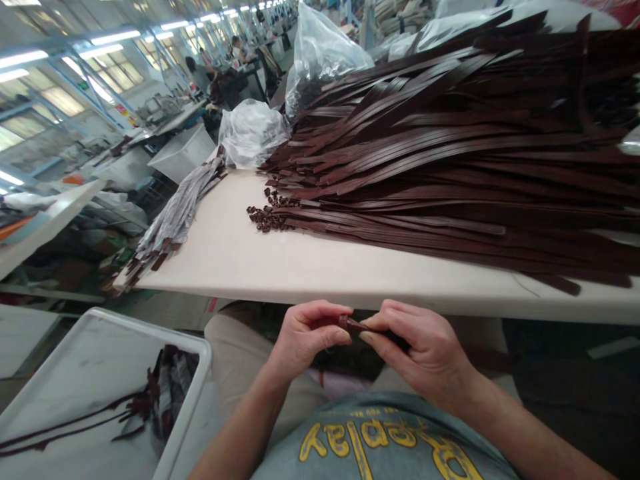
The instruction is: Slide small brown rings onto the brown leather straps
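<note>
A small dark brown leather strap piece (354,324) with a thicker, loop-like end is held between my hands, just in front of the table edge and above my lap. My right hand (417,340) pinches its narrow part between thumb and forefinger. My left hand (310,333) curls its thumb and fingers around the thicker end. The rest of the piece is hidden by my right hand. Beyond my hands, a large pile of long brown leather straps (425,153) lies across the table (225,247). Small brown loops (267,217) cluster at the pile's left end.
Grey-wrapped strips (175,207) lie along the table's left edge. Clear plastic bags (254,133) stand behind them. At lower left, a white bin (95,340) holds brown and grey scraps (173,393). Other people sit at machines (155,110) far back.
</note>
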Tool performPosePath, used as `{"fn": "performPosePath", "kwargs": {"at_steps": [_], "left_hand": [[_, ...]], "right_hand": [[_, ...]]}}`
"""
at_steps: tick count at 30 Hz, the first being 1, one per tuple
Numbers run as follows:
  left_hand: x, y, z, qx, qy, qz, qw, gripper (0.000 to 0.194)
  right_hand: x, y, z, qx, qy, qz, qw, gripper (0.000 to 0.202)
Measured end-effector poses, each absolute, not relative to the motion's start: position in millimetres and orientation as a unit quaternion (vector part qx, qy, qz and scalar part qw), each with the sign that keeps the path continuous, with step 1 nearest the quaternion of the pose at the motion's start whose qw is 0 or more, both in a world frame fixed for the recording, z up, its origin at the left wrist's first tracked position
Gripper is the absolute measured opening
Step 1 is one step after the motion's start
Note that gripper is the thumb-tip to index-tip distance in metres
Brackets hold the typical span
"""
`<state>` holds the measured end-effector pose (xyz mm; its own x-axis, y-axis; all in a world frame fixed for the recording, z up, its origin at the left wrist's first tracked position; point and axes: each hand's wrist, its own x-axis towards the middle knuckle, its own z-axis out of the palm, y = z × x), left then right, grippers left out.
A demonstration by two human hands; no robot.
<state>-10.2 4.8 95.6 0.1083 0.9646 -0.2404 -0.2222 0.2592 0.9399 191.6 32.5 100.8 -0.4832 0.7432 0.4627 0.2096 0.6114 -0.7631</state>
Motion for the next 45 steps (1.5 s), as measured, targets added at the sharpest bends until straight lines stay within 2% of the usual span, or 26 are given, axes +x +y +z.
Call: {"fn": "performPosePath", "kwargs": {"at_steps": [7,11,18,22,28,30,34,45], "left_hand": [[-5.8,7.4,90.6,0.433,0.467,0.436,0.635,0.030],[-15.1,5.6,83.9,0.447,0.504,0.423,0.606,0.023],[-24.3,6.3,88.3,0.488,0.518,0.404,0.575,0.020],[-22.4,5.7,88.1,0.483,0.528,0.390,0.580,0.021],[-4.1,-0.4,79.5,0.387,0.491,0.387,0.678,0.030],[-3.8,-1.1,76.7,0.376,0.489,0.397,0.679,0.028],[-19.7,0.7,76.3,0.396,0.516,0.405,0.642,0.024],[-30.5,0.8,82.3,0.438,0.512,0.395,0.625,0.018]], "right_hand": [[190.8,32.4,89.8,-0.304,-0.790,0.351,0.401,0.019],[197.8,34.4,83.0,-0.304,-0.802,0.382,0.343,0.013],[206.0,31.7,71.9,-0.320,-0.871,0.255,0.272,0.035],[204.4,30.4,71.1,-0.306,-0.882,0.254,0.251,0.047],[197.5,33.4,79.8,-0.274,-0.870,0.321,0.254,0.057],[198.1,35.6,81.8,-0.283,-0.847,0.379,0.244,0.051],[207.1,35.6,80.4,-0.325,-0.815,0.440,0.188,0.022],[218.0,22.8,68.4,-0.355,-0.813,0.422,0.185,0.029]]}}
